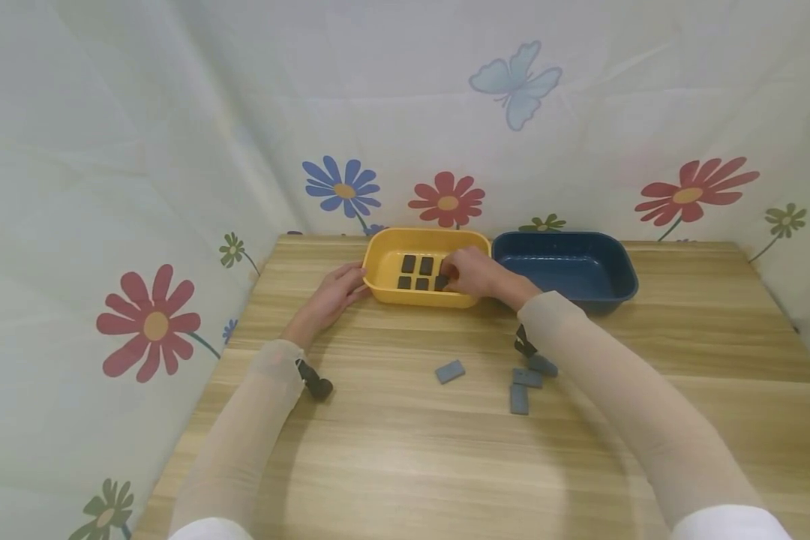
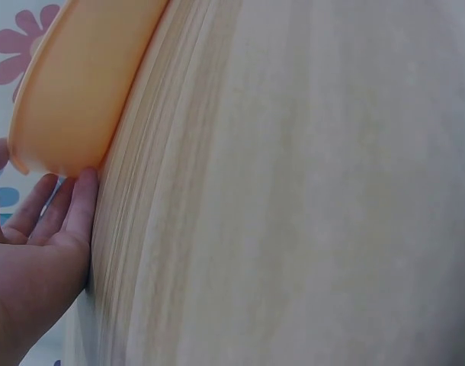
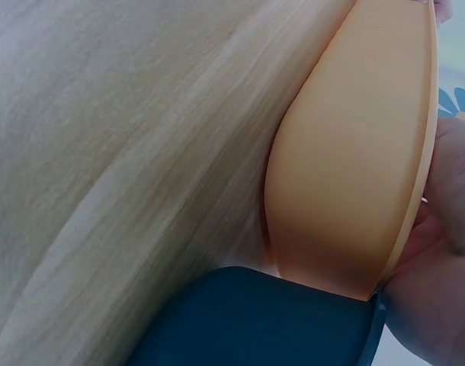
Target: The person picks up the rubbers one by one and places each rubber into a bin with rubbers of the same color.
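A yellow bin (image 1: 421, 298) stands at the table's back edge, with small dark rectangular tiles (image 1: 426, 265) laid in two rows on its floor. My right hand (image 1: 474, 273) reaches over the bin's right end, fingers bent down, and pinches a dark tile (image 1: 441, 283) at the right of the front row. In the right wrist view the bin wall (image 3: 347, 168) hides those fingertips. At the other end, my left hand (image 1: 337, 294) touches the bin's outer side with extended fingers (image 2: 78, 202); its thumb is near the rim.
Against the yellow bin's right side stands a dark blue bin (image 1: 567, 262) with nothing visible inside. Grey-blue tiles lie on the wooden table (image 1: 391, 450): one single tile (image 1: 450, 371) and a small group (image 1: 519, 399) beside the right forearm. A flowered curtain (image 1: 391, 112) hangs behind.
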Tool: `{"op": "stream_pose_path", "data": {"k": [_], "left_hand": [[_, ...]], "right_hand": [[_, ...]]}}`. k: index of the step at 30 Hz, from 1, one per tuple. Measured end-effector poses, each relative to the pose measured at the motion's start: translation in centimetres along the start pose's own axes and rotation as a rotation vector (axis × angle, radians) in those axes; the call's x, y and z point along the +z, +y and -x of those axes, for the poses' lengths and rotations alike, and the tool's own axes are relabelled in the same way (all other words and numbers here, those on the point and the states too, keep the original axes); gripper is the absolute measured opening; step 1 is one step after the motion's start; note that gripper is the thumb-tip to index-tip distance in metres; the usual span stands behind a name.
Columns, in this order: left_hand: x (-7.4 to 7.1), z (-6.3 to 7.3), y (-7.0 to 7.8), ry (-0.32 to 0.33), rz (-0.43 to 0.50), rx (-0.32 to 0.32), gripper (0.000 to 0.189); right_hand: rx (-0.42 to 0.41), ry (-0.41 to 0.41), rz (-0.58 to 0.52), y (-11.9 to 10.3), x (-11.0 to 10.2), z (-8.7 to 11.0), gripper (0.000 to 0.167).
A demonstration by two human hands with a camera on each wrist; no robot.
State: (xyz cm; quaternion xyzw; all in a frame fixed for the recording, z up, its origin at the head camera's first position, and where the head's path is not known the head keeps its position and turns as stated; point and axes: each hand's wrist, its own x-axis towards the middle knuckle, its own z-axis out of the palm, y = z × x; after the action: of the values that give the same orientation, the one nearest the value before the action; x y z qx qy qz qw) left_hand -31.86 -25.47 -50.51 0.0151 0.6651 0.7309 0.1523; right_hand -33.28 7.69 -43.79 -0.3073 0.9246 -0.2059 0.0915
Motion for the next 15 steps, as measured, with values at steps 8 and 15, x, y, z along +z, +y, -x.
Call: {"op": "stream_pose_path", "data": {"k": [8,15], "left_hand": [[0.04,0.0,0.12,-0.005,-0.002,0.003,0.057],[0.05,-0.07,0.16,-0.006,0.014,0.009,0.057]], "right_hand": [[-0.009,-0.028,0.02,0.53,0.11,-0.39,0.028],[-0.007,-0.041,0.032,0.5,0.18,-0.62,0.026]]}}
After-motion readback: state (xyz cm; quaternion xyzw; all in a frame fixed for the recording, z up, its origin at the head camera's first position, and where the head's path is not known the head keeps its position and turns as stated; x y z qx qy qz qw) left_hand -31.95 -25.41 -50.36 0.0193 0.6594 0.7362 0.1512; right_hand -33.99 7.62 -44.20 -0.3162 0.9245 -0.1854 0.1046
